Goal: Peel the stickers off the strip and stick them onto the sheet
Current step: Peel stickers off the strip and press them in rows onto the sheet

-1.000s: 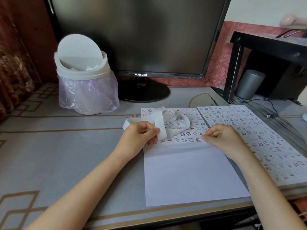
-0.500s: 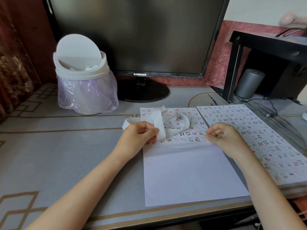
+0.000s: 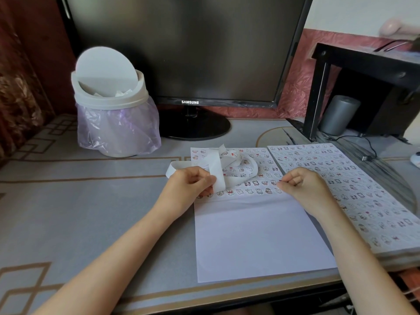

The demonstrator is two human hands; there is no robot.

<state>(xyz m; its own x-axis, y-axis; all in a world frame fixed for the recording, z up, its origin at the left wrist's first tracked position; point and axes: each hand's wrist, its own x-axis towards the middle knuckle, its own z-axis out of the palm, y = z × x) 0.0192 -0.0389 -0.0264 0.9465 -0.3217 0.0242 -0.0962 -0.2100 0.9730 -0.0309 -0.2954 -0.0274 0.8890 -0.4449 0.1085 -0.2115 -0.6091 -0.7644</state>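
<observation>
Behind, swing-lid bin point(image 3: 109, 100) holding paper scraps point(image 3: 123, 92), left hand point(image 3: 189, 185) gripping strip point(image 3: 217, 176)

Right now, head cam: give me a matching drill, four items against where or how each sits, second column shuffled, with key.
Things:
1. strip
2. sheet
3. bin
4. stack of filled sheets

States:
A. far left, purple liner, beside the monitor
B. right of the work, top covered in stickers
C. looped, gripped by the left hand
D. flat in front, far part stickered, near part bare

Pairs: 1-C, 2-D, 3-A, 4-B
</observation>
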